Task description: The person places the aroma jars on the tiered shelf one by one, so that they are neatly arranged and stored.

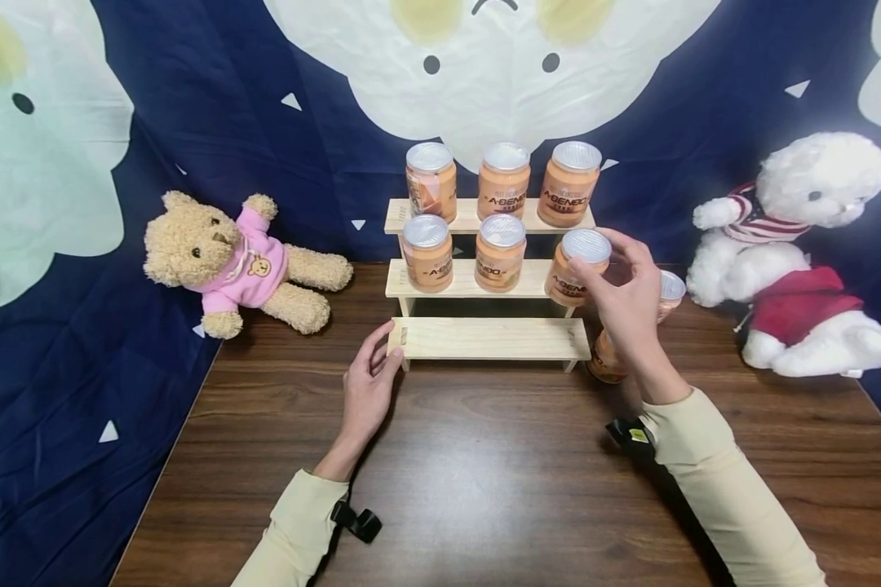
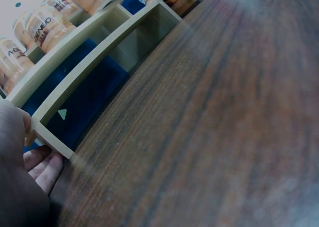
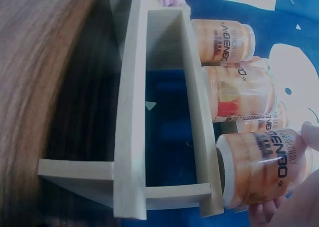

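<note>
A pale wooden three-tier shelf (image 1: 488,338) stands on the table, its lowest step bare. My left hand (image 1: 370,379) grips the left end of that lowest step, thumb in front and fingers behind. At the right end of the middle step, my right hand (image 1: 627,306) holds an orange can (image 1: 568,277) with a silver lid, thumb and fingers around its upper part. In the right wrist view, the base of this held can (image 3: 264,164) is right at the step's edge. Two matching cans (image 1: 501,265) stand farther left on the middle step, and three (image 1: 504,191) line the top step.
More orange cans (image 1: 606,360) stand on the table right of the shelf, partly hidden by my right hand. A brown teddy bear (image 1: 245,265) in pink lies at the left; a white plush bear (image 1: 796,253) sits at the right. A dark blue patterned cloth (image 1: 213,114) hangs behind.
</note>
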Demonstrator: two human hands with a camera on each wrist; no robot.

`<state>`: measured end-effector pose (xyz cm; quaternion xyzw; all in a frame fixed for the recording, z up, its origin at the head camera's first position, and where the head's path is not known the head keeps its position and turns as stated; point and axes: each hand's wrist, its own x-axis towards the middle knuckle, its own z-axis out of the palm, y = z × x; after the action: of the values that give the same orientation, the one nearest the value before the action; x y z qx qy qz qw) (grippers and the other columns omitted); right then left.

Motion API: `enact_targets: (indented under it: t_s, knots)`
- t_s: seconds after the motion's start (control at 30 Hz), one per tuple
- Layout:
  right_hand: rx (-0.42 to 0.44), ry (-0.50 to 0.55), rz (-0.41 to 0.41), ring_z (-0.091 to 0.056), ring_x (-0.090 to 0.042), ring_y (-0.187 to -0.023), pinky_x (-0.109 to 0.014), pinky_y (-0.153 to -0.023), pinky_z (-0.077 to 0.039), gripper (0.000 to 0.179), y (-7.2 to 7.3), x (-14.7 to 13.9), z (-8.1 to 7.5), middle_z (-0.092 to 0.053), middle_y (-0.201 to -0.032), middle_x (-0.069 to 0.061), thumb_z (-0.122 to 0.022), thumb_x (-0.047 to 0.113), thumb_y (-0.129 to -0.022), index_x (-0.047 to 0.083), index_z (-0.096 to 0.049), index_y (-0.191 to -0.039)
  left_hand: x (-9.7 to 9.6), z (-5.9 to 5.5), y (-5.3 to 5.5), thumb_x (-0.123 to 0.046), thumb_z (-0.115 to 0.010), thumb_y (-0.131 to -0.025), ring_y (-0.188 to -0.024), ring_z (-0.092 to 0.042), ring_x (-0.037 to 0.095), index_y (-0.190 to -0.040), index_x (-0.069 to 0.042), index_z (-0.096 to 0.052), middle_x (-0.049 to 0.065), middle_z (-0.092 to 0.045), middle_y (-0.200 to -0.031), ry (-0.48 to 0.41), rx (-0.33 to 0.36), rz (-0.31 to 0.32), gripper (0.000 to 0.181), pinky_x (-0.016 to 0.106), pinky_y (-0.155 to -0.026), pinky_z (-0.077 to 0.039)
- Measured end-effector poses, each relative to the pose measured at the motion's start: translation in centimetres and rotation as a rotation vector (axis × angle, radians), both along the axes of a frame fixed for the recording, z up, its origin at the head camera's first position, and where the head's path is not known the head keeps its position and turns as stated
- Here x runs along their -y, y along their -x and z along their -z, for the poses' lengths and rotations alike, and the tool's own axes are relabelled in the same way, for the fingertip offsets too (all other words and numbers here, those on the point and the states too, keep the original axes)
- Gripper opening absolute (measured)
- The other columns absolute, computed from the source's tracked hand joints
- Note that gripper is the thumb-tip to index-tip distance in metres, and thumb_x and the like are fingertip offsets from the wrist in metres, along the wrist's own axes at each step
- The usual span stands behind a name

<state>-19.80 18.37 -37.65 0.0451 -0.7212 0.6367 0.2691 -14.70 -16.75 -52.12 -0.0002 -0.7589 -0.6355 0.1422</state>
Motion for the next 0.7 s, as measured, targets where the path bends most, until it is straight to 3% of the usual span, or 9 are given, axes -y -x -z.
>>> enact_targets:
  t_s: [0.17, 0.37, 0.53, 0.7]
  knots:
    - [0.051, -0.029, 0.027, -0.062, -0.008, -0.107, -0.019, -0.091, -0.053, 0.050, 0.5, 0.3, -0.2, -0.058, -0.120, 0.008, -0.087, 0.008, -0.096, 0.001, -0.073, -0.143, 0.2, 0.5, 0.1, -0.024, -0.076, -0.108, -0.119, -0.078, 0.023, -0.154, -0.022, -0.068, 0.019, -0.078, -0.133, -0.030, -0.028, 0.023, 0.047, 0.028, -0.100, -0.063]
    - [0.060, -0.013, 0.036, -0.059, -0.008, -0.109, -0.022, -0.093, -0.050, 0.053, 1.4, 0.6, 0.1, -0.060, -0.122, 0.009, -0.086, 0.012, -0.095, 0.001, -0.071, -0.145, 0.7, 1.9, 0.9, -0.025, -0.077, -0.107, -0.118, -0.078, 0.016, -0.152, -0.033, -0.069, 0.007, -0.080, -0.132, -0.041, 0.039, 0.012, 0.046, 0.023, -0.100, -0.061]
    - [0.039, 0.039, 0.035, -0.063, -0.011, -0.109, -0.024, -0.096, -0.051, 0.053, 1.9, 0.9, 0.3, -0.067, -0.119, 0.009, -0.087, 0.012, -0.095, 0.001, -0.069, -0.144, 0.8, 1.8, 0.9, -0.023, -0.077, -0.108, -0.118, -0.078, 0.021, -0.154, -0.027, -0.068, 0.014, -0.079, -0.133, -0.053, -0.004, 0.028, 0.047, 0.027, -0.099, -0.063]
    - [0.023, 0.072, 0.041, -0.065, -0.012, -0.107, -0.025, -0.095, -0.052, 0.051, 2.0, 1.1, 0.5, -0.069, -0.116, 0.009, -0.086, 0.009, -0.095, 0.000, -0.070, -0.142, 0.8, 1.6, 0.8, -0.024, -0.077, -0.108, -0.118, -0.078, 0.019, -0.153, -0.029, -0.068, 0.011, -0.080, -0.132, -0.074, -0.001, 0.032, 0.047, 0.027, -0.098, -0.063]
